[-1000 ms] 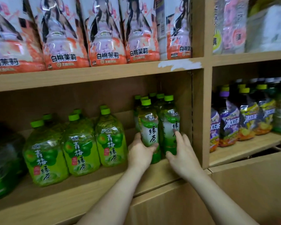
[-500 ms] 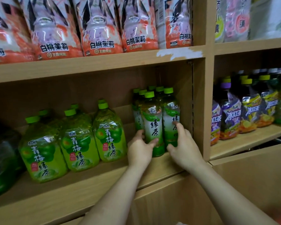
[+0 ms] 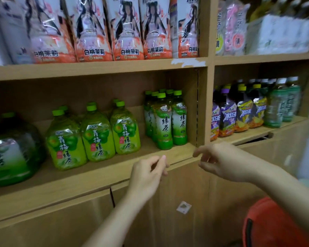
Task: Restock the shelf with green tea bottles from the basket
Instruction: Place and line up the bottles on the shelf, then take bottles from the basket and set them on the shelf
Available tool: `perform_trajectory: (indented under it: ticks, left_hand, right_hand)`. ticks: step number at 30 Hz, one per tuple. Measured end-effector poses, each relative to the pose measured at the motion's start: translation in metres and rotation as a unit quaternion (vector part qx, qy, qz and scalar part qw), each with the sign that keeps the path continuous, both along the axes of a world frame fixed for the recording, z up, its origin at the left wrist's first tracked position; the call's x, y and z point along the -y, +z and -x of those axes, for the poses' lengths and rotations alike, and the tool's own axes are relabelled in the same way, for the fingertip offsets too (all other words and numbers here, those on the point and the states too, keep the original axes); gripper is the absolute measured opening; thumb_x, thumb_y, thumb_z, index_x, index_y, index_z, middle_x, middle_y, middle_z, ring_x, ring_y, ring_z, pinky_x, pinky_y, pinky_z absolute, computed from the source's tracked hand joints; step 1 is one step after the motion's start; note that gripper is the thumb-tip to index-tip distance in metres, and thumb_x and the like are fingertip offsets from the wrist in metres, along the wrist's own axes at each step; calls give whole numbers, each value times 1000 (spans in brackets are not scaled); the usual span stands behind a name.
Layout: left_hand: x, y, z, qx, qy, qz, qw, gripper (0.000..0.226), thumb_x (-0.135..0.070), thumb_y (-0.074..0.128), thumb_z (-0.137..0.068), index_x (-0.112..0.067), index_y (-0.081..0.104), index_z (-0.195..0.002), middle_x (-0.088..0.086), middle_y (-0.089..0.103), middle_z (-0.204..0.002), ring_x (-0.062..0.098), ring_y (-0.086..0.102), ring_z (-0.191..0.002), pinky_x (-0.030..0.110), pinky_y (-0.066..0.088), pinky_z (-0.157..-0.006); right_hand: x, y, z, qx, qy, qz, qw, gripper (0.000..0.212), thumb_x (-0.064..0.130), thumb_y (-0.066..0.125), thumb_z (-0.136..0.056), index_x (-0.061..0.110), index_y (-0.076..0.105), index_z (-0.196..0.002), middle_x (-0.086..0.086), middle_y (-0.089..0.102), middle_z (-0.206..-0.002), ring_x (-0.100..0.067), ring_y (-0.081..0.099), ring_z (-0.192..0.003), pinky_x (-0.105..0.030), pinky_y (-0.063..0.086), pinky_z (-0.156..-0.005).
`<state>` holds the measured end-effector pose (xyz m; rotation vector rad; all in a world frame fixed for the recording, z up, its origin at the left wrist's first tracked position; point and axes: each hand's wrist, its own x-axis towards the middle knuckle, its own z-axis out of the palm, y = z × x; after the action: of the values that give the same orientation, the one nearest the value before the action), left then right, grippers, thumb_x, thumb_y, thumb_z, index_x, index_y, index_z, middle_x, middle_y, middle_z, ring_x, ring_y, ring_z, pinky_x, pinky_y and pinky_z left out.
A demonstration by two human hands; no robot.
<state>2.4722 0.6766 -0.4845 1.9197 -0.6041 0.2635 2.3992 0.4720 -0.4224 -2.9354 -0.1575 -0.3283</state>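
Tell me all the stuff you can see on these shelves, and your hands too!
Slim green tea bottles: at least six, green caps, clustered at the right end of the middle shelf.
Plum green tea bottles: three in front and more behind, yellow-green, left of the slim ones.
Big green jug: one fully seen, dark green, far left, blurred.
Peach jasmine packs: a row, orange and white, top shelf.
Iced tea bottles: several, purple and yellow labels, right compartment.
Pale green bottles: several, farther right.
Orange-red thing: one, bottom right, perhaps the basket.
Left hand: empty, below the shelf edge.
Right hand: empty, fingers loosely curled.
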Motion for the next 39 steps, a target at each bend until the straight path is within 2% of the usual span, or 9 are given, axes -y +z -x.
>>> perform_trajectory:
  ticks: [3,6,9,14,19,23,27,33,39]
  left_hand:
    - [1,-14,25,1,-54,-72,996,32,-32,51,-95,-29,62,-65,-7,63,-57,12,60,-54,39,53,-62]
    - [16,-26,45,-1,-106,-100,989,22,-25,54,-94,-30,66,-76,-9,63,-63,0,57,-57,28,51,-62]
    - [41,-38,53,1,-155,-111,982,20,-15,58,-90,-30,70,-89,-18,61,-69,-4,56,-62,19,44,-65]
    - [88,-51,74,15,-212,-128,969,21,-12,57,-88,-27,72,-87,-15,67,-77,3,62,-75,20,45,-73]
    - [133,-74,101,-16,-321,-172,931,24,-17,53,-92,-30,68,-77,-11,68,-68,4,63,-66,28,48,-70]
    - [170,-92,122,-40,-346,-172,921,27,-18,56,-90,-30,67,-69,-9,70,-64,10,66,-65,36,55,-74]
    - [217,-111,145,-58,-356,-194,912,30,-8,59,-85,-33,66,-72,-10,70,-68,9,67,-70,35,55,-78]
    - [291,-163,165,-47,-359,-276,890,16,-17,60,-88,-25,73,-90,-8,71,-92,10,63,-90,24,47,-85]
    - [367,-231,137,-65,-345,-338,873,17,-24,56,-92,-21,72,-97,-5,71,-103,12,62,-99,27,47,-88]
  right_hand:
    - [3,-4,44,-18,-33,16,999,28,37,58,-90,33,58,-118,17,67,-92,-5,62,-84,-25,49,-80]
    - [14,-10,88,-29,-100,104,989,33,40,51,-93,35,50,-126,14,69,-105,-11,63,-99,-28,45,-79]
    - [35,-21,126,-47,-159,114,979,34,37,51,-93,32,51,-127,10,70,-105,-16,63,-101,-30,47,-85]
    - [69,-36,187,-40,-272,30,961,25,31,58,-90,27,64,-114,5,74,-98,-17,67,-95,-24,45,-78]
    - [94,-44,242,-26,-357,-27,934,22,26,61,-89,20,68,-108,-2,75,-97,-19,68,-92,-22,44,-77]
    - [115,-70,273,-40,-395,-75,915,25,30,62,-89,19,68,-110,-2,74,-100,-17,68,-93,-24,46,-80]
    - [146,-127,291,-30,-409,-150,900,30,33,65,-88,17,67,-112,-5,72,-106,-18,66,-98,-31,50,-87]
    - [207,-226,284,-47,-440,-253,860,38,36,66,-86,16,63,-119,-6,70,-108,-20,64,-100,-31,49,-92]
    - [266,-307,228,-68,-437,-344,828,46,42,69,-82,16,61,-120,4,62,-91,-15,61,-88,-24,46,-78]
